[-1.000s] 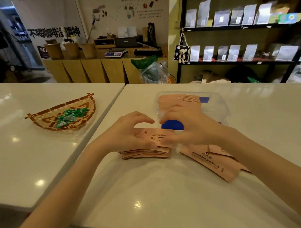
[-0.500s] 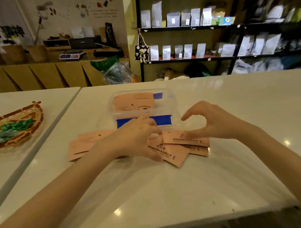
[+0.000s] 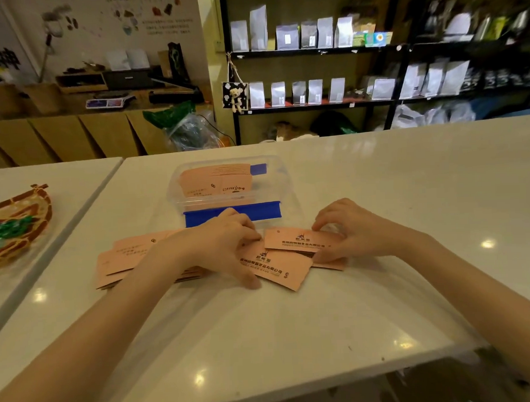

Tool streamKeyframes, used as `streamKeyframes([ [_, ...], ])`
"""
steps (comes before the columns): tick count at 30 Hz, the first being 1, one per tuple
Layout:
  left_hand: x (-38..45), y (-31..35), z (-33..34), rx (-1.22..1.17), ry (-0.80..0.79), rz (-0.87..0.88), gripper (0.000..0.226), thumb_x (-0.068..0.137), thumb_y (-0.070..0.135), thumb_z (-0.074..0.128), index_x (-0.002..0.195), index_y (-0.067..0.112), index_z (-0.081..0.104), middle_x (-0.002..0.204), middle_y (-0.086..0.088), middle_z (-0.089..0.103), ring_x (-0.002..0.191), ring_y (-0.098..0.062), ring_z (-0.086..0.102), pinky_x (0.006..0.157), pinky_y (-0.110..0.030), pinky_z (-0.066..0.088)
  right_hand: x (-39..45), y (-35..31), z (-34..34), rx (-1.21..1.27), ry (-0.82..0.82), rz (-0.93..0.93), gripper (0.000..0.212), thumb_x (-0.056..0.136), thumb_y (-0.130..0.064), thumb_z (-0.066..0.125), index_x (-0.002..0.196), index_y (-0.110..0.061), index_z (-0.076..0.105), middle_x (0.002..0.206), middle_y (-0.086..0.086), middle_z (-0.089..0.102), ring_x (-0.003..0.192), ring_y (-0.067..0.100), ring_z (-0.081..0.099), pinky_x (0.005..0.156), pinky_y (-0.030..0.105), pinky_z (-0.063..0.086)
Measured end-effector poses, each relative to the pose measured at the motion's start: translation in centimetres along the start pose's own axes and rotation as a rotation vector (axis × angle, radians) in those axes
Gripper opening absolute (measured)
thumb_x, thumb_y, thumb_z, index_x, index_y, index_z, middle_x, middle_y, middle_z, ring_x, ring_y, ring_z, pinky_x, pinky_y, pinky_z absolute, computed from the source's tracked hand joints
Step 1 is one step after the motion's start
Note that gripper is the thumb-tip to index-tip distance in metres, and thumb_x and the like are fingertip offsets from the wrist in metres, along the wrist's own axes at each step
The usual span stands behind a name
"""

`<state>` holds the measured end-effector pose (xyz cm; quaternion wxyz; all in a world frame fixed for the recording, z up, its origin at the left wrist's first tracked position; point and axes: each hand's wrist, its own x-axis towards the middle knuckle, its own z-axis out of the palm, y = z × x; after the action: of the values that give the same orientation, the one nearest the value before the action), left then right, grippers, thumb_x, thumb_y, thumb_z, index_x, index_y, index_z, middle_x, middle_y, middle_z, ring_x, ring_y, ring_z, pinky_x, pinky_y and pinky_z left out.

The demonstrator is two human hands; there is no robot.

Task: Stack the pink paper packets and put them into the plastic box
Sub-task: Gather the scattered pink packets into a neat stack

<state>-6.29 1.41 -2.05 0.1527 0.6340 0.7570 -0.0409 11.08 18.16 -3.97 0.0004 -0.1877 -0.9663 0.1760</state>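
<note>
Where the white counter [image 3: 292,335] carries it, the clear plastic box [image 3: 275,182] with a blue clip holds pink packets lying flat, long axes left-right; a woven basket [image 3: 33,221], cut off at left, holds green sweets; loose pink paper packets [image 3: 278,268] fan before the box; the left hand [image 3: 217,247] partly hides one stack while pinching a packet, and the right hand [image 3: 355,230] pinches another's end

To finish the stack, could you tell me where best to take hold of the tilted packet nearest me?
Take the tilted packet by its near right corner, coming from the right: it lies flat, and that corner juts clear of the other packets and the left hand.
</note>
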Motion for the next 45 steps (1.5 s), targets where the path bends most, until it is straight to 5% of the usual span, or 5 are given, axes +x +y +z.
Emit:
streamKeyframes([
  [11,-0.2,0.3,-0.4,0.028,0.078,0.029,0.068,0.062,0.052,0.071,0.122,0.027,0.052,0.129,0.013,0.040,0.117,-0.006,0.029,0.098,-0.022,0.032,-1.3,-0.9,-1.6,0.079,0.025,0.021,0.055,0.061,-0.046,0.074,0.108,-0.028,0.055,0.129,-0.007,0.044,0.125,0.012,0.028,0.103,0.027,0.027],
  [21,-4.5,-1.7,-1.5,-0.186,0.504,0.157,0.063,0.063,0.048,0.069,0.121,0.033,0.051,0.136,0.020,0.035,0.126,0.001,0.026,0.103,-0.020,0.027,-0.6,-5.1,-4.1,0.220,0.254,-0.126,0.059,0.052,-0.052,0.071,0.107,-0.036,0.053,0.121,-0.019,0.038,0.117,0.002,0.024,0.099,0.025,0.020],
  [24,-6.7,-3.0,-1.7,-0.245,0.577,0.062,0.056,0.058,0.052,0.067,0.111,0.045,0.050,0.132,0.026,0.029,0.125,0.005,0.018,0.106,-0.024,0.018,0.6,-7.0,-4.0,0.212,0.224,-0.205,0.062,0.050,-0.055,0.068,0.107,-0.038,0.053,0.121,-0.021,0.037,0.115,0.000,0.023,0.098,0.022,0.019],
  [31,-10.4,-7.1,-0.5,-0.196,0.536,-0.258,0.069,0.054,0.058,0.063,0.117,0.030,0.054,0.149,0.010,0.025,0.139,-0.008,0.004,0.113,-0.040,0.007,4.8,-11.4,-2.2,0.132,0.209,-0.381,0.058,0.056,-0.054,0.073,0.108,-0.035,0.056,0.127,-0.017,0.036,0.116,-0.001,0.016,0.101,0.027,0.012],
  [45,-12.0,-10.7,2.7,-0.479,0.471,-0.363,0.079,0.056,0.049,0.072,0.127,0.033,0.042,0.140,0.014,0.029,0.136,-0.009,0.013,0.108,-0.026,0.015,9.4,-15.8,2.4,0.102,0.122,-0.430,0.058,0.061,-0.057,0.067,0.112,-0.033,0.054,0.142,-0.009,0.030,0.134,0.010,0.011,0.114,0.043,0.010],
])
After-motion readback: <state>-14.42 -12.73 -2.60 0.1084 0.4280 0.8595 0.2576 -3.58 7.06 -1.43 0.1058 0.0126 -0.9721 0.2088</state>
